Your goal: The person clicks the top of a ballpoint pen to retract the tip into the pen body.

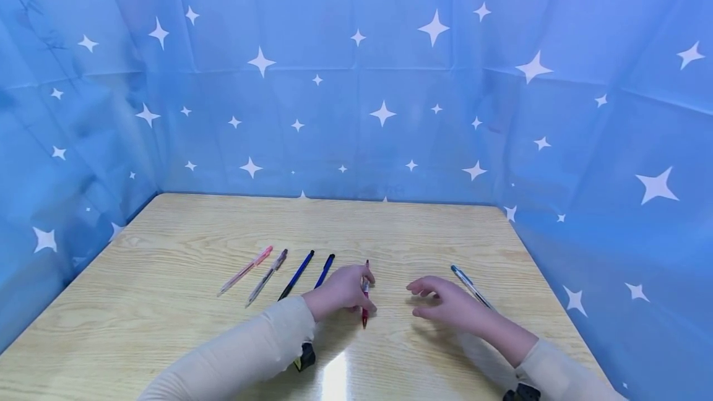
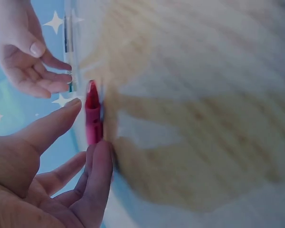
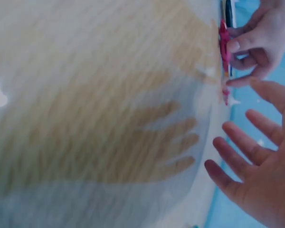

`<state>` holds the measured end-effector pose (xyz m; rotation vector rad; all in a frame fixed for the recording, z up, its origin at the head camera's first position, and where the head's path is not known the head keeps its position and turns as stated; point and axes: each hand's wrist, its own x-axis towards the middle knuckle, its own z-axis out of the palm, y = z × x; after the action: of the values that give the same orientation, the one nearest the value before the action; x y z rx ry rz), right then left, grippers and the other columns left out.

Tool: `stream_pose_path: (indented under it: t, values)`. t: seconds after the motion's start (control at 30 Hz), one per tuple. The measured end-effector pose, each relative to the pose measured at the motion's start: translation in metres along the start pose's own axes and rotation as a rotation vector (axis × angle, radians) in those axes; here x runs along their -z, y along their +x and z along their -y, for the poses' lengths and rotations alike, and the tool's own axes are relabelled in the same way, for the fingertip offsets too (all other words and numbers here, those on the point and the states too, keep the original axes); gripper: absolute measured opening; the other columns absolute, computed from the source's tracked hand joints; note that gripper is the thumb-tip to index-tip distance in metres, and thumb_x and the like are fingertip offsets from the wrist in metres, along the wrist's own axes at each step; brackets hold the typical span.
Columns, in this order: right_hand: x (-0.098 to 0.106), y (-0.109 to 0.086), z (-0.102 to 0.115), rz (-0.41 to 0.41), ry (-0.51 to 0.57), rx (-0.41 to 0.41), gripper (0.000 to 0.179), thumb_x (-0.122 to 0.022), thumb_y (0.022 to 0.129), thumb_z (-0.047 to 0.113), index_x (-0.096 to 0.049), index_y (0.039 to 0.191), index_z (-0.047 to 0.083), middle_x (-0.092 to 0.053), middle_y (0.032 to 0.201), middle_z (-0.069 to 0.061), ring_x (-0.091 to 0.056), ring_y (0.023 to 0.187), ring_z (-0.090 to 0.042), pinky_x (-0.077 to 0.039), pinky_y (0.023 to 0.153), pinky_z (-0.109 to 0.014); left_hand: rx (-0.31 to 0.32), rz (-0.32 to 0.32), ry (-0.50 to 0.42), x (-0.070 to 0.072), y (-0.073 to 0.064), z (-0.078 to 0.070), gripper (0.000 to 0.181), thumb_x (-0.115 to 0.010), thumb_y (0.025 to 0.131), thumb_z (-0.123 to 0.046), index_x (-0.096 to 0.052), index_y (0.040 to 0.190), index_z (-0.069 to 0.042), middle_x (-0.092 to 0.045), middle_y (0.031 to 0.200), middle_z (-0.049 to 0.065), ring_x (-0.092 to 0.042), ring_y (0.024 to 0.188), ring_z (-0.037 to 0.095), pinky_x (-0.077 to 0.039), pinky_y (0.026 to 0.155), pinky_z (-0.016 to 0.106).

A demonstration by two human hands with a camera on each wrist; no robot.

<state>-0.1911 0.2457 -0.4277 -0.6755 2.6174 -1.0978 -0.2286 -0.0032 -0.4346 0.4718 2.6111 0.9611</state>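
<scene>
A red pen [image 1: 364,320] lies on the wooden table, its long side pointing away from me. My left hand [image 1: 341,289] is over it from the left, thumb and fingers spread along the pen. In the left wrist view, the fingertips touch or nearly touch the red pen [image 2: 93,116], while a small gap shows at the thumb. My right hand [image 1: 451,305] hovers above the table to the right of the red pen, fingers loosely bent and holding nothing. Just beyond the right hand lies a see-through pen with a teal end [image 1: 466,281], partly covered by the wrist.
Left of my left hand lie a pink pen [image 1: 245,271], a see-through pen with a purplish end [image 1: 267,277] and two blue pens [image 1: 296,274], side by side and slanted. Blue curtains [image 1: 334,98] with white stars surround the table [image 1: 184,221].
</scene>
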Motion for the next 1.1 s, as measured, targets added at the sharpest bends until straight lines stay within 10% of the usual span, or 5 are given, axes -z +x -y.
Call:
stream_pose_path:
  t: [0.2, 0.77, 1.1]
  values:
    - [0.024, -0.007, -0.009, 0.012, 0.044, 0.024, 0.047, -0.071, 0.090, 0.021, -0.056, 0.130, 0.000, -0.060, 0.122, -0.016, -0.054, 0.112, -0.039, -0.043, 0.093, -0.056, -0.050, -0.046, 0.068, 0.013, 0.000, -0.008, 0.052, -0.089, 0.070, -0.022, -0.067, 0.115, -0.011, -0.066, 0.106, 0.005, -0.061, 0.095, 0.021, -0.049, 0.085, 0.039]
    - [0.088, -0.029, -0.055, 0.050, -0.072, -0.027, 0.047, -0.079, 0.082, 0.015, -0.060, 0.123, 0.000, -0.059, 0.119, -0.016, -0.053, 0.108, -0.039, -0.045, 0.089, -0.056, -0.131, 0.010, 0.026, 0.016, -0.001, -0.034, 0.049, -0.084, 0.078, -0.020, -0.064, 0.122, -0.010, -0.059, 0.074, -0.006, -0.056, 0.066, 0.010, -0.047, 0.061, 0.028]
    - [0.090, -0.033, -0.093, 0.092, -0.029, -0.053, 0.046, -0.084, 0.076, 0.015, -0.066, 0.117, 0.005, -0.062, 0.110, -0.008, -0.058, 0.101, -0.024, -0.050, 0.079, -0.028, -0.154, 0.007, 0.027, 0.012, -0.001, -0.035, 0.048, -0.084, 0.078, -0.019, -0.065, 0.121, -0.009, -0.059, 0.074, -0.006, -0.056, 0.066, 0.009, -0.047, 0.061, 0.027]
